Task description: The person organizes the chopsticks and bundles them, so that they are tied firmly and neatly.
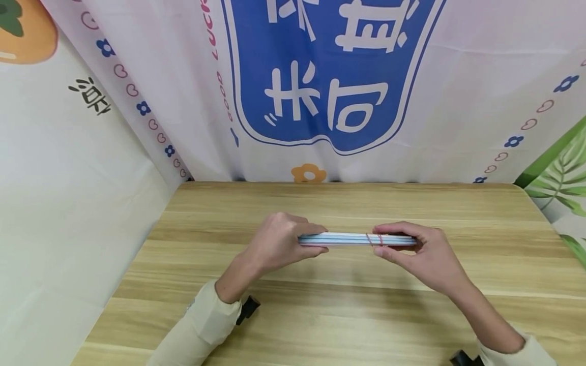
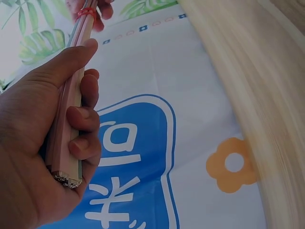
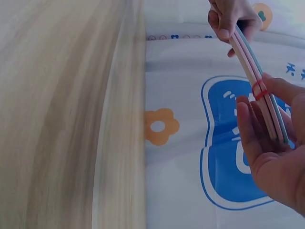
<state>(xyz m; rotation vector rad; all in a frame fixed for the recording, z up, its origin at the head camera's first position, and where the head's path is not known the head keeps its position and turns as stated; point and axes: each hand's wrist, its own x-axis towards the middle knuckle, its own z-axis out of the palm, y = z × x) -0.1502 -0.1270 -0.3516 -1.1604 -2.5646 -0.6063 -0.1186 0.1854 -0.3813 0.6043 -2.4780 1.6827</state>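
A slim bundle of long pastel strips (image 1: pixel 345 239), pink, white and blue-green, is held level above the table by both hands. My left hand (image 1: pixel 276 241) grips one end, its fingers curled round the strips; their ragged, layered tips (image 2: pixel 66 179) show beside the palm in the left wrist view. At the other end, my right hand (image 1: pixel 426 254) pinches the bundle between thumb and fingers. A red rubber band (image 3: pixel 259 89) is wound round the strips right by the right thumb. Seen from the right wrist, the bundle bows slightly.
The wood-grain table (image 1: pixel 320 315) lies below both hands. Behind its far edge hangs a white cloth (image 1: pixel 183 76) with a blue printed sign and flowers. Black wrist mounts (image 1: pixel 248 309) sit at the cream sleeves (image 1: pixel 197 325).
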